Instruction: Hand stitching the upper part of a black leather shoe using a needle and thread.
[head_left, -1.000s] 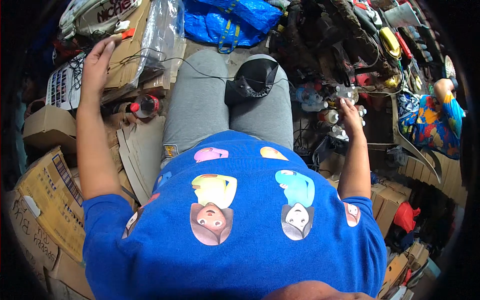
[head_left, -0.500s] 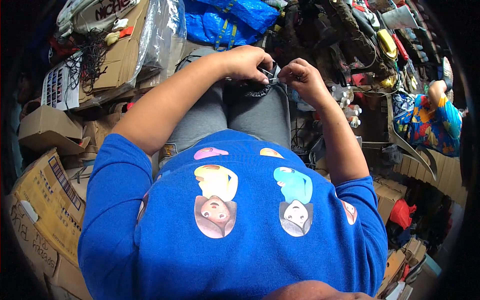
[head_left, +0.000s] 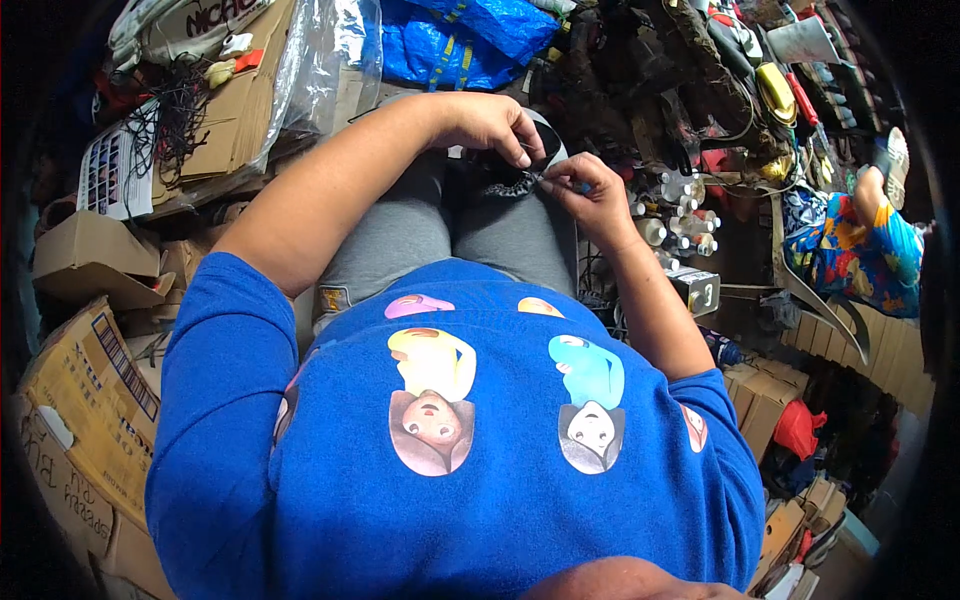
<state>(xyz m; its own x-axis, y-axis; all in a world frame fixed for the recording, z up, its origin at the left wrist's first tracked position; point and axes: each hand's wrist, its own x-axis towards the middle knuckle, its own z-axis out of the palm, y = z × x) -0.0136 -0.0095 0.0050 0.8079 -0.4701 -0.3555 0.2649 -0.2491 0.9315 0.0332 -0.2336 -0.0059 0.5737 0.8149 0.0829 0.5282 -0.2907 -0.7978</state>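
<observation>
Above my knees, my left hand [head_left: 500,128] is closed on the far left part of a small black-and-grey item [head_left: 513,187]. The item has a dark, gathered-looking lower edge and a pale grey band [head_left: 550,142] curving up on its far right side. I cannot make out its exact kind. At its right edge, my right hand [head_left: 590,198] pinches with thumb and forefinger. Whatever is between those fingertips is too small to tell. My grey trousers [head_left: 395,235] lie under both hands.
Flattened cardboard [head_left: 232,125] with tangled black cord lies at the left, near cardboard boxes [head_left: 95,255]. A blue tarp bag [head_left: 465,45] lies ahead. Small bottles [head_left: 685,225] stand right of my hand. Another person in bright patterned clothing [head_left: 855,245] is at the far right.
My right hand has come nearer to me and slightly left, along the item's edge. The pale band now shows more, curving up between my hands. My left hand keeps its hold.
</observation>
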